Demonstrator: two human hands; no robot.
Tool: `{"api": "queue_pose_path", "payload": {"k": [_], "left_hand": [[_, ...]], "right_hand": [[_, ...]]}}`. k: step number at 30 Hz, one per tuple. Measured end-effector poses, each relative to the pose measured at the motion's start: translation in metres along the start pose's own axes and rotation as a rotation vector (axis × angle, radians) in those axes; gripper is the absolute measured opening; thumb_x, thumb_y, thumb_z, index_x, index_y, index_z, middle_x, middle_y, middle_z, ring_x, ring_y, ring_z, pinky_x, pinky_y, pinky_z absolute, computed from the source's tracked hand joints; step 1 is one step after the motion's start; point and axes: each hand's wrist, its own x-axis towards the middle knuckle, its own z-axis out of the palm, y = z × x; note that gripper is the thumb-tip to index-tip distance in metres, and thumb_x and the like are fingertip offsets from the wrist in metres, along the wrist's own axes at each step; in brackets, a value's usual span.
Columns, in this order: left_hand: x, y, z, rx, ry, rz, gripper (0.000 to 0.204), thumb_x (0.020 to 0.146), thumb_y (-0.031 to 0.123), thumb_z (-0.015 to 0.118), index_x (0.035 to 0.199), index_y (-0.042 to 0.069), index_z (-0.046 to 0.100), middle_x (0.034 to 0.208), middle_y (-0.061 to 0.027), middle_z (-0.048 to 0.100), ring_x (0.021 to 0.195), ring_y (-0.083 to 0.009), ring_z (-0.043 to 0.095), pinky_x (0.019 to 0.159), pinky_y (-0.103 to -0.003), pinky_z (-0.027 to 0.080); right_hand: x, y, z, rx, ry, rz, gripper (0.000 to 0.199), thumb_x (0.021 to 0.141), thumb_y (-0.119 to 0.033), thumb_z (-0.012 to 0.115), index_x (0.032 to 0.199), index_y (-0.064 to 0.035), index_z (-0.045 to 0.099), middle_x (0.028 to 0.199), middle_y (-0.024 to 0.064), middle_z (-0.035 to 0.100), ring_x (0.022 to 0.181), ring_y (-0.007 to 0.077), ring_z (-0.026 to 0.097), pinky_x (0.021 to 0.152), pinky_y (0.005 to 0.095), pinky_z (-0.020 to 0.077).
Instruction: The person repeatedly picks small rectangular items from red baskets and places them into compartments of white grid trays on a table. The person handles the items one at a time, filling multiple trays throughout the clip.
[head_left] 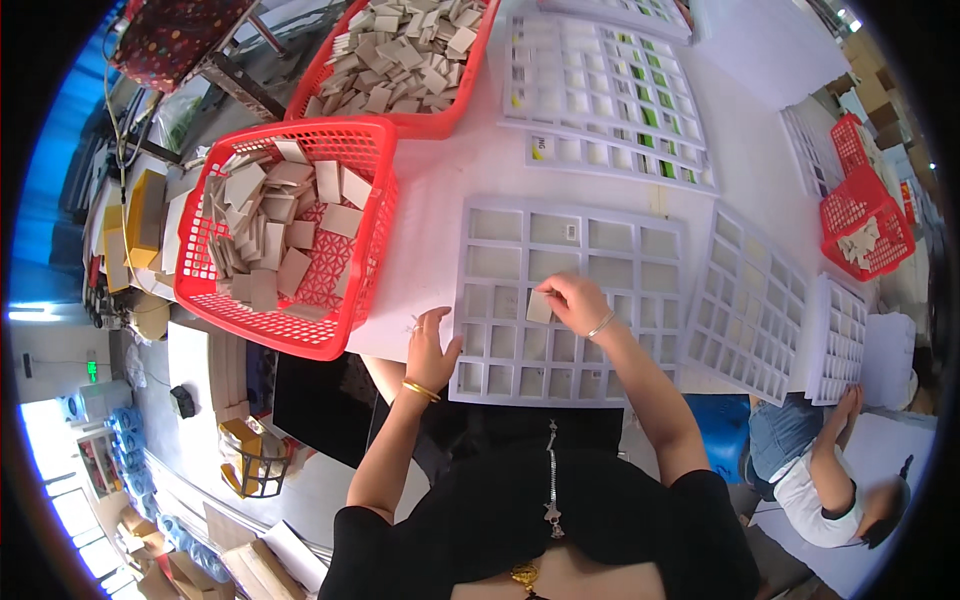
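Observation:
A white gridded tray with many rectangular compartments lies on the table before me. Over its middle, my right hand pinches a small beige tile between thumb and fingers. My left hand rests at the table edge, just left of the tray, its fingers apart and nothing held. Beyond it on the left stands a red plastic basket part-filled with loose beige tiles.
Farther off, a second red basket is heaped with tiles. More white gridded trays lie at the back, and another slants on the right. At the far right are small red baskets and a seated person.

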Motion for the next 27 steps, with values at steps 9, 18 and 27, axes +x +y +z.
{"api": "queue_pose_path", "payload": {"k": [9,18,27], "left_hand": [[0.054,0.107,-0.118,0.16,-0.04,0.456,0.027,0.075,0.002,0.066,0.101,0.005,0.06,0.103,-0.0119,0.061,0.085,-0.0285,0.062,0.072,-0.037,0.05],[0.267,0.059,-0.162,0.124,0.301,0.447,0.013,0.083,0.001,0.056,0.096,0.002,0.06,0.088,-0.0128,0.063,0.078,-0.0283,0.062,0.068,-0.033,0.05],[0.439,0.016,-0.067,0.556,-0.534,-0.124,0.036,0.085,0.028,0.058,0.116,0.009,0.055,0.119,-0.0112,0.057,0.104,-0.0253,0.056,0.087,-0.041,0.045]], "right_hand": [[-0.012,-0.016,0.025,-0.317,0.05,-0.16,0.014,0.071,-0.006,0.066,0.082,-0.0111,0.059,0.091,0.0031,0.06,0.087,0.023,0.058,0.071,0.0392,0.0455],[-0.009,-0.023,0.021,-0.471,-0.023,-0.109,0.023,0.07,-0.008,0.065,0.091,-0.0118,0.059,0.082,0.0033,0.063,0.095,0.0207,0.056,0.084,0.0401,0.0339],[-0.011,-0.027,0.012,-0.401,-0.037,-0.058,0.027,0.071,-0.012,0.066,0.096,-0.0132,0.057,0.086,0.0025,0.062,0.094,0.0198,0.056,0.083,0.0416,0.0346]]}}
